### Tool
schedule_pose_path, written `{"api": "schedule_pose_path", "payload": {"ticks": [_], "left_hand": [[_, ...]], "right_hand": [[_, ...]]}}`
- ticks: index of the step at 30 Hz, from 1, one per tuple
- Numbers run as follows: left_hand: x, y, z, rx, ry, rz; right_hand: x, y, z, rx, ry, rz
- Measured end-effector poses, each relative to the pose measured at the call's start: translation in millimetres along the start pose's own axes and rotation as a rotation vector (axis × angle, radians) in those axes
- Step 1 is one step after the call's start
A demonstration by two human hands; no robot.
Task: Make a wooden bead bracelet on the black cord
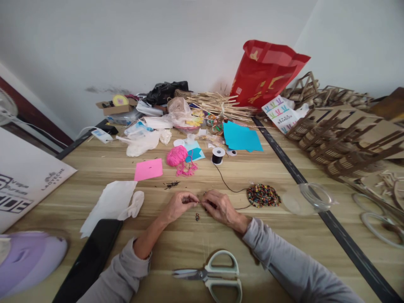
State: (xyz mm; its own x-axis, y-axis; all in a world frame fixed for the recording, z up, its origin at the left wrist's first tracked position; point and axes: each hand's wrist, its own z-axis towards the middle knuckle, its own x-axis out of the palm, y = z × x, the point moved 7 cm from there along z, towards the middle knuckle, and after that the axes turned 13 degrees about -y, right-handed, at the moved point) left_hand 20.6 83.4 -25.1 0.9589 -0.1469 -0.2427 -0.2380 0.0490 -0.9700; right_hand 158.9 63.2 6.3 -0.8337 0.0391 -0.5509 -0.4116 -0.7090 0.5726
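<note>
My left hand (177,206) and my right hand (221,207) meet over the wooden table (94,168), fingertips pinched together on a thin cord with a small bead between them. Black cord (224,180) runs from a black spool (217,155) toward my right hand. A pile of coloured beads (263,195) lies just right of my right hand. A couple of strung beads (197,216) rest on the table below my fingers.
Scissors (212,275) lie near the front edge. A clear lid (311,198) sits right of the beads. Pink yarn (178,158), pink paper (148,169), blue paper (241,137), white tissue (110,203), a black phone (91,256) and a red bag (265,73) surround the work spot.
</note>
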Motion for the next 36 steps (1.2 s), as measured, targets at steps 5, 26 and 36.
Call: {"api": "schedule_pose_path", "payload": {"ticks": [5, 26, 36], "left_hand": [[-0.7, -1.2, 0.3, -0.003, -0.008, 0.0], [-1.1, -3.0, -1.0, 0.012, -0.004, 0.028], [-0.8, -0.6, -0.6, 0.037, -0.009, 0.063]], "right_hand": [[0.4, 0.4, 0.1, -0.013, -0.001, -0.01], [-0.9, 4.7, 1.6, -0.014, 0.014, 0.006], [-1.5, 5.8, 2.6, -0.007, 0.01, 0.027]]}}
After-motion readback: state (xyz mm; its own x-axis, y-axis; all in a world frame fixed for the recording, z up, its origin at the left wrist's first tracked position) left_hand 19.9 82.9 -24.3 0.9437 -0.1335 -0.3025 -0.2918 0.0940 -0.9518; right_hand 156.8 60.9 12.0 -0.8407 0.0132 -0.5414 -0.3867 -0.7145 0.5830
